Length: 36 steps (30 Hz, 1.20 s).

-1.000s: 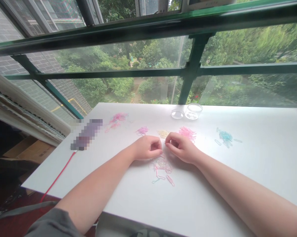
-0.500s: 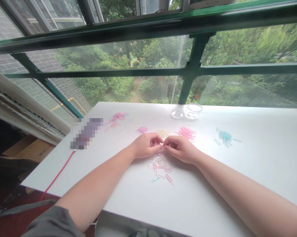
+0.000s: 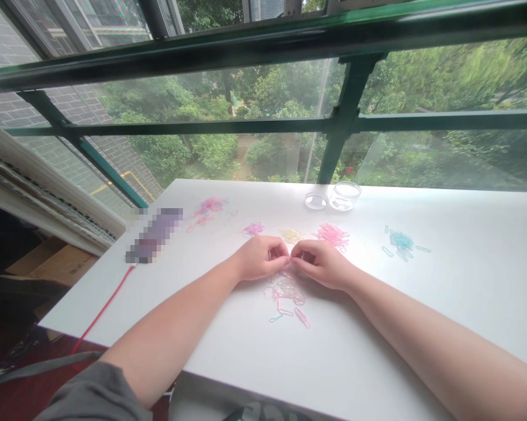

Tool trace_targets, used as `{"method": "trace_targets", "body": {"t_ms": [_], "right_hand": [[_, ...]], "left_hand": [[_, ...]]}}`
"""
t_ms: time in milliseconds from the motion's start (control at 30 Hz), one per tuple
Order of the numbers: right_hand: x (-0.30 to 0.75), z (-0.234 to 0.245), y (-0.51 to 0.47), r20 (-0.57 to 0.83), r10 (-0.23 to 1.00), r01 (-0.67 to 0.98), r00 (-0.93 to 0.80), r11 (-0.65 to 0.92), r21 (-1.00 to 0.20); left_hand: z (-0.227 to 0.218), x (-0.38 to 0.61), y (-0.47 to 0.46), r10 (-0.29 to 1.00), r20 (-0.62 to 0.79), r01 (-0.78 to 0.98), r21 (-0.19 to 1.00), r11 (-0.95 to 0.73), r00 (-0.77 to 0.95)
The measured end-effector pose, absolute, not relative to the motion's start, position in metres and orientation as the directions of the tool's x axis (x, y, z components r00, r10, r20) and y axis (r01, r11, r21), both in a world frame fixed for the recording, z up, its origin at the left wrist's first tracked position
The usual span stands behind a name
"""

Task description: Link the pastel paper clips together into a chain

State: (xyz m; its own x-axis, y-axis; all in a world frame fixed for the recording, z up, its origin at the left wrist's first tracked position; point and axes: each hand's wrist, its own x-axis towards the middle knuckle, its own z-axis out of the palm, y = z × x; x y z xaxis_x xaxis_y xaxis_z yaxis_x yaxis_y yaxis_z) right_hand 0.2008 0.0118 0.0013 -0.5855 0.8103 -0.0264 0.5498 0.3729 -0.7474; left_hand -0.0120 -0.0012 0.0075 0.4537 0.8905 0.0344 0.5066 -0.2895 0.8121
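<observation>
My left hand [image 3: 261, 257] and my right hand [image 3: 319, 263] meet at the fingertips over the white table [image 3: 443, 304]. Both are curled in a pinch; what they pinch is too small to name. Just below them lies a mixed pile of pastel paper clips [image 3: 286, 292]. Sorted heaps lie beyond: purple clips [image 3: 253, 228], yellow clips [image 3: 292, 235], pink clips [image 3: 332, 235], teal clips [image 3: 400, 241] and more pink clips [image 3: 207, 209] at the far left.
A small clear round container [image 3: 344, 195] and its lid [image 3: 315, 202] stand near the window. A blurred dark object [image 3: 155, 235] with a red cord [image 3: 103, 311] lies at the table's left edge. Cardboard boxes [image 3: 48, 264] sit below on the left.
My two hands have drawn together until their fingertips touch; a second ago a small gap lay between them. The view has shifted slightly.
</observation>
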Motion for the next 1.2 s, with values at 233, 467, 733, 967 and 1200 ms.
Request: {"method": "trace_targets", "body": {"t_ms": [233,467,733,967,1200], "right_hand": [[0.2,0.003,0.012,-0.048,0.811,0.58,-0.582,0.374,-0.724],[0.199,0.006,0.011,-0.053,0.805,0.601,-0.592,0.396,-0.695],[0.198,0.006,0.009,-0.031,0.79,0.612,-0.612,0.449,-0.651],[0.197,0.005,0.011,-0.022,0.763,0.609,-0.646,0.498,-0.618],[0.198,0.003,0.011,-0.007,0.762,0.606,-0.647,0.509,-0.612]], "left_hand": [[0.009,-0.015,0.001,0.932,0.159,0.504,0.805,-0.313,0.325],[0.01,-0.026,0.012,0.971,0.235,0.563,0.799,-0.212,0.031],[0.005,-0.024,0.013,0.984,0.178,0.617,0.776,-0.129,-0.019],[0.003,-0.024,0.014,0.985,0.172,0.639,0.761,-0.112,-0.032],[0.01,-0.023,0.008,0.962,0.159,0.634,0.726,-0.267,0.223]]}}
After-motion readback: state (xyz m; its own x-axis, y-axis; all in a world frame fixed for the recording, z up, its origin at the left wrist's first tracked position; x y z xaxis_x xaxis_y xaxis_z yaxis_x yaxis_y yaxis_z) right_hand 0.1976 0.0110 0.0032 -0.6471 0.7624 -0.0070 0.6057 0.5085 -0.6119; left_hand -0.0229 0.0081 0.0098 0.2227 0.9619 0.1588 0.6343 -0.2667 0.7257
